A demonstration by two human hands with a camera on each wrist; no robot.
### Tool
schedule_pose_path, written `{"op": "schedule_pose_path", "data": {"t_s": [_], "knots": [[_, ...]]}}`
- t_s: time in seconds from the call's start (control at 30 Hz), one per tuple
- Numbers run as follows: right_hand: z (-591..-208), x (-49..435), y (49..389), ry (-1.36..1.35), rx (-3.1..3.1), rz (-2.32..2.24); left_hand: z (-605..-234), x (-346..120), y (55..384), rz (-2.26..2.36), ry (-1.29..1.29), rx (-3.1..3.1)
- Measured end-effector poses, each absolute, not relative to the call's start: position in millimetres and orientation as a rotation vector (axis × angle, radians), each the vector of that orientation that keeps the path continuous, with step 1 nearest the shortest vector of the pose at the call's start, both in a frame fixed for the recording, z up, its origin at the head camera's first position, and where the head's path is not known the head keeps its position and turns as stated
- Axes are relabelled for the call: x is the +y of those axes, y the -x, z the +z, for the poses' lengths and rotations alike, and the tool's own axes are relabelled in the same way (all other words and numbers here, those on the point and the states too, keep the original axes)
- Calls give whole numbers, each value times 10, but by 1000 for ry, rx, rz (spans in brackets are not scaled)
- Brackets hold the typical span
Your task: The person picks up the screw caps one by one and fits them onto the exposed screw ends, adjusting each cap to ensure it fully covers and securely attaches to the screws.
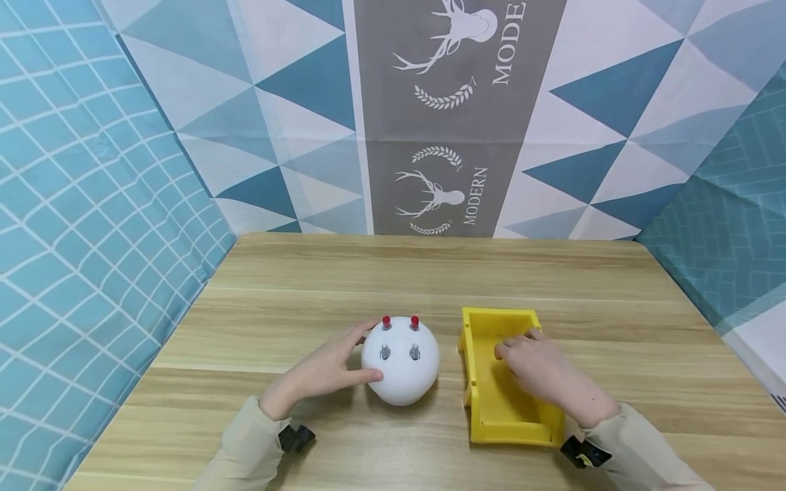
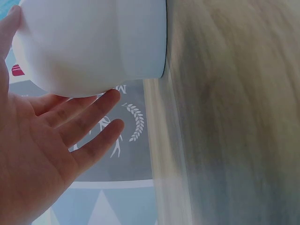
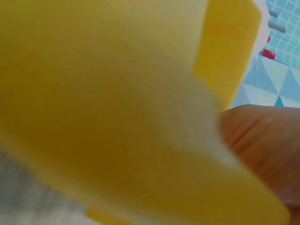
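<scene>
A white dome-shaped body (image 1: pixel 402 382) with a flat-bottomed base stands on the wooden table. On its face are two red-tipped pegs (image 1: pixel 414 322) and, below them, two bare metal pegs (image 1: pixel 415 352). My left hand (image 1: pixel 334 361) holds the dome from its left side, thumb on the near side and fingers round the far side; the left wrist view shows the fingers (image 2: pixel 93 115) spread along it. My right hand (image 1: pixel 540 365) reaches into a yellow plastic bin (image 1: pixel 516 434), its fingers bent down. The bin's wall (image 3: pixel 117 117) hides those fingertips in the right wrist view, so I cannot tell what they hold.
The wooden table (image 1: pixel 295 273) runs back to a wall covering (image 1: pixel 430 123) with triangles and deer prints. Blue tiled sheeting (image 1: pixel 92 204) closes the left side, and teal sheeting (image 1: pixel 731 225) the right. The bin stands just right of the dome, a narrow gap between them.
</scene>
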State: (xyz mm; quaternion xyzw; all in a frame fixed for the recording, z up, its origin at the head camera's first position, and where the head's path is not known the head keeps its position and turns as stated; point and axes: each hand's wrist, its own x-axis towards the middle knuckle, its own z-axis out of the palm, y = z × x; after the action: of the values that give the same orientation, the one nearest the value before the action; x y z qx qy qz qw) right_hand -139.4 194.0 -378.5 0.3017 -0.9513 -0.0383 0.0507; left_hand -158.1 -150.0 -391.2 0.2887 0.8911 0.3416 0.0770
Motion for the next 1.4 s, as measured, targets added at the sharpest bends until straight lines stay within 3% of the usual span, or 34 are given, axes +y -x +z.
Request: {"op": "schedule_pose_path", "data": {"t_s": [1.4], "knots": [[-4005,1952,1450,-964,-2670,-537,-3927,-1502,1575,1020,-809,2673]]}}
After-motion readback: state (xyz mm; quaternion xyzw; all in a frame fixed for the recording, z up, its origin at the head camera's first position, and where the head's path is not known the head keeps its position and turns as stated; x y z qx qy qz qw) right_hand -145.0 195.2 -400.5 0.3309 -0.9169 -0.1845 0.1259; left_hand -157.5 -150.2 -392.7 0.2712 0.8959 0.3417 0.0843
